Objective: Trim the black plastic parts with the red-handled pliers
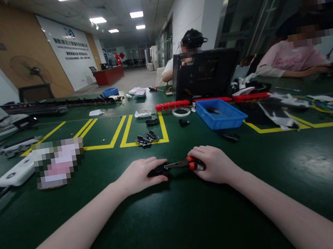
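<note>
Black-jawed pliers (178, 164) with red and black handles lie level above the green table (183, 231). My right hand (215, 163) is closed round their handles. In my left hand (144, 175) is a small black part (158, 170), pinched between thumb and fingers. The tips of the pliers touch or overlap the part's right end; the exact contact is too small to tell. Beyond my hands, small black parts (147, 139) lie inside a yellow taped outline. A blue tray (222, 120) with a dark item in it stands behind my right hand.
A white power strip (18, 169) and a blurred-out flat object (60, 164) lie at the left. Behind are a tape roll (181, 112), a red strip (172, 105) and a black monitor (205, 74). Cables and scraps lie at the right. Other people sit across the table.
</note>
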Tool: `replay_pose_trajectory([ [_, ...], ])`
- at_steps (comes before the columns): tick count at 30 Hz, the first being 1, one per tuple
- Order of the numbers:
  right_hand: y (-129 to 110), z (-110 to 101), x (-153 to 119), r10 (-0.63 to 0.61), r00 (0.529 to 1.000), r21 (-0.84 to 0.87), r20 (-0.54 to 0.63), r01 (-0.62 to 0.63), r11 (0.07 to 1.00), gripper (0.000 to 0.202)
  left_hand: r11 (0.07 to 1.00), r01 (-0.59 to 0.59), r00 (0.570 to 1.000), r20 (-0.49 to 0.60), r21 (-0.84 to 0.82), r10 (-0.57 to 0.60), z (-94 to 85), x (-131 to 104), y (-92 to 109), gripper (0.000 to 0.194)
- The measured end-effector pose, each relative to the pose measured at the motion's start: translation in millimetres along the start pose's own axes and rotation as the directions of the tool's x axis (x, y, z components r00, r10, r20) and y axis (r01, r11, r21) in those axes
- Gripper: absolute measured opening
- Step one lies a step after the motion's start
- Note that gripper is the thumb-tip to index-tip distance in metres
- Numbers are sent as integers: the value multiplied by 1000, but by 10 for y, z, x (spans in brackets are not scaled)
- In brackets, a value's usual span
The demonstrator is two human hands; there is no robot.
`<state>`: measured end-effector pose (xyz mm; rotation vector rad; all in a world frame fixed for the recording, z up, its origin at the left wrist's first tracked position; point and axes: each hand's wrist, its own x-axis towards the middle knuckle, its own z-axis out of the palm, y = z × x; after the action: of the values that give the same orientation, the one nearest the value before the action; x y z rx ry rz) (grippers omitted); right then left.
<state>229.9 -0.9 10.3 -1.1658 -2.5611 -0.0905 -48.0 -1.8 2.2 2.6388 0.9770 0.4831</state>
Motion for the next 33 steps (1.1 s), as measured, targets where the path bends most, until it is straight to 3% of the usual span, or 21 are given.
replay_pose_trajectory([
  [14, 0, -4, 5, 5, 1000, -23, 19, -5, 1000, 20, 999, -52, 998, 31, 0, 52, -45, 17, 23, 40],
  [28, 20, 0, 10, -89, 992, -67, -90, 83, 994, 22, 997, -81, 996, 41, 12, 81, -37, 3, 27, 42],
  [33, 14, 15, -1, -70, 992, -5, -101, 70, 998, 19, 999, -46, 999, 11, -27, 46, -32, -16, 23, 50],
])
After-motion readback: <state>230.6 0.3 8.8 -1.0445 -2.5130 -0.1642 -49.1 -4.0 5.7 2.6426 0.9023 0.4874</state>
